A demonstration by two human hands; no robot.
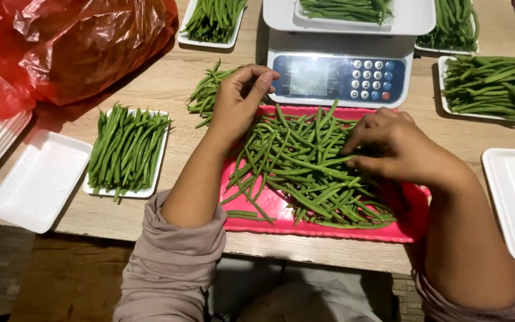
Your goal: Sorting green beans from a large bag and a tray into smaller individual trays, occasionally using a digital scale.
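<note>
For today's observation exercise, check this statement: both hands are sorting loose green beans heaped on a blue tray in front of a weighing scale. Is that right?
Not quite. The head view shows the tray is red, not blue. The rest stands: the left hand and the right hand are both in the loose green beans heaped on it, in front of the weighing scale.
</note>
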